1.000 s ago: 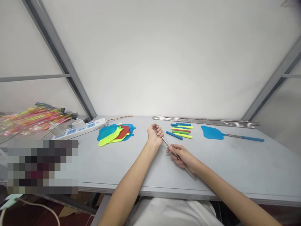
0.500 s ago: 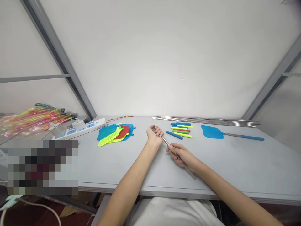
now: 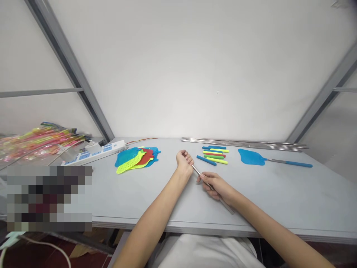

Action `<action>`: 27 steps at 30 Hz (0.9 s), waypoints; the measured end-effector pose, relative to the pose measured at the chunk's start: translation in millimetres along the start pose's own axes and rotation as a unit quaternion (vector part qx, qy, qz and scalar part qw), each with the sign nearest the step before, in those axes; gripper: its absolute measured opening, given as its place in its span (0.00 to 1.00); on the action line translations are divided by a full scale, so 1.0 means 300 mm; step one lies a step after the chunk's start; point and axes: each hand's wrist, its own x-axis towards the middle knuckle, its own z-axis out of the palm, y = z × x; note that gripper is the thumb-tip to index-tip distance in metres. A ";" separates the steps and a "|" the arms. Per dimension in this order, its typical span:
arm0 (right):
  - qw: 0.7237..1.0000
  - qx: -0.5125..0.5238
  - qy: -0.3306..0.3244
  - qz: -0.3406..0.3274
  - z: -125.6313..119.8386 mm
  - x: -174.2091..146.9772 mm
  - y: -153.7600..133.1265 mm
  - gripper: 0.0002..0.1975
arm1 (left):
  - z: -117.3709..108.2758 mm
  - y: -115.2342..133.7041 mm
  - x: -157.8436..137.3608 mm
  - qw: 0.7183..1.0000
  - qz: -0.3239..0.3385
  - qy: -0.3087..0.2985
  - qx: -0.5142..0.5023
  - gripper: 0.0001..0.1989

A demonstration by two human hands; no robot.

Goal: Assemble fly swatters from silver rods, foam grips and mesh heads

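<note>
A thin metal rod (image 3: 196,170) slants over the middle of the table between my two hands. My left hand (image 3: 184,162) is closed around its upper end, and that end is hidden in the fist. Lower down, my right hand (image 3: 213,185) grips the same rod, whose near end sticks out below the wrist. Just beyond my hands lie several coloured handle sleeves (image 3: 214,156) in blue, yellow, green and red. A blue fly swatter (image 3: 251,156) with a metal shaft and blue handle rests to the right. Left of my hands is a pile of swatter heads (image 3: 129,163) in blue, yellow and red.
Long metal rods (image 3: 242,143) lie along the wall at the back. A white power strip (image 3: 96,153) runs along the left side, with plastic-wrapped colourful items (image 3: 41,141) beyond it. The table (image 3: 125,201) has its front edge near my lap.
My left hand has shifted very slightly right and down, with the rod's near end a little lower. Both hands keep their grip on the rod.
</note>
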 end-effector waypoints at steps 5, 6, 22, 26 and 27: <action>1.000 0.010 -0.002 0.004 -0.003 -0.006 -0.003 0.14 | 0.004 -0.018 -0.006 1.000 0.021 0.010 -0.002 0.10; 1.000 0.011 -0.002 0.006 -0.003 -0.007 -0.004 0.14 | 0.005 -0.019 -0.007 1.000 0.024 0.012 -0.004 0.10; 0.999 0.039 0.006 0.017 -0.002 -0.009 -0.011 0.12 | -0.004 -0.058 -0.011 1.000 0.026 0.004 -0.013 0.10; 0.999 0.045 0.001 0.022 -0.003 -0.009 -0.010 0.13 | -0.002 -0.062 -0.014 1.000 0.027 0.003 -0.014 0.10; 0.999 0.046 0.001 0.024 -0.003 -0.009 -0.011 0.13 | -0.002 -0.062 -0.015 1.000 0.027 0.002 -0.014 0.10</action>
